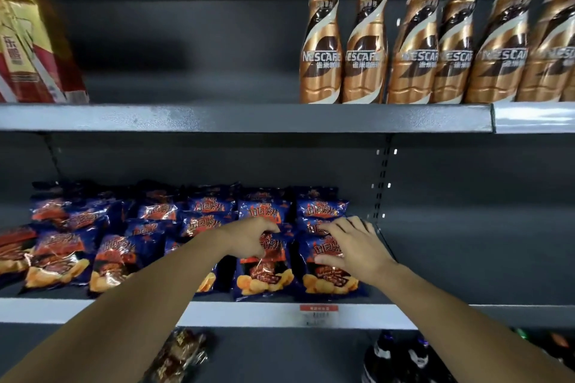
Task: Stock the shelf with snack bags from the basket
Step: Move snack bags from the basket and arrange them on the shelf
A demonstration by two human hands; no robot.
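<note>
Shelf [249, 309] foreground blurred; left hand [249, 238] partly hides snack bag [264, 270].

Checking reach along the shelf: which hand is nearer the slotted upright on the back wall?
Right. The right hand lies just beside the slotted upright; the left hand is farther left.

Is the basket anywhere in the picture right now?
No, only the shelf, snack bags, bottles and both hands show.
</note>
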